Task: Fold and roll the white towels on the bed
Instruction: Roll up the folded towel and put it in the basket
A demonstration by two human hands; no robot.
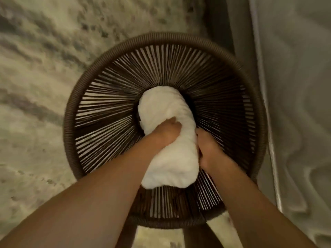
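The head view looked straight down on a round woven basket (86, 97) with dark radiating cords, standing on a pale mottled floor (35, 68). The edge of the bed (295, 86), in rumpled light fabric, ran down the right side of the picture, just beside the basket.

A rolled white towel (170, 158) lay lengthwise in the basket's middle, its far end down near the centre and its near end raised toward the camera. The left hand (166, 135) was clasped over the top of the roll about midway along, fingers curled into the cloth. The right hand (207, 151) pressed against the roll's right flank, fingers tucked in at the side; both hands were grasping the towel. The picture was somewhat blurred, so the fingertips could not be made out finely.

The towel looked soft, light and thick, dented where the left hand squeezed it. Such a roll would likely loosen if held by one end only, so a hold round its middle, with the second hand steadying the flank or the loose edge, seemed the safest place. It was not fragile or slippery.
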